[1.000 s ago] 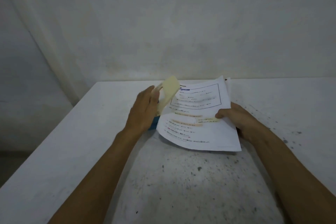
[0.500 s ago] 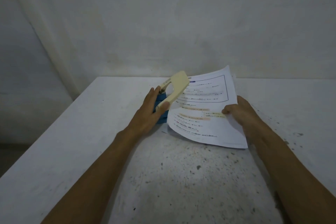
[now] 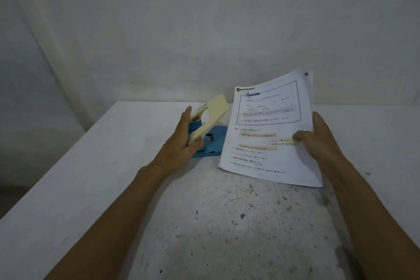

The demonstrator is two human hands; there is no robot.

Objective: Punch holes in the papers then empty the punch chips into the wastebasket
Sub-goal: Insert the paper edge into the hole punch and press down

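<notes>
A person's left hand (image 3: 181,145) is gripping a blue-based hole punch with a raised cream lever (image 3: 208,130) on a speckled white table (image 3: 91,177); the right hand (image 3: 318,141) is pinching a tilted stack of printed white papers (image 3: 266,129) at the punch's three o'clock, just beside it; punching seems done; the next move likely calls for setting the papers down, then emptying chips; no wastebasket is showing

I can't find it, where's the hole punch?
In the head view the hole punch sits on the table, left of centre, under the left hand and just left of the papers in the right hand.
</notes>
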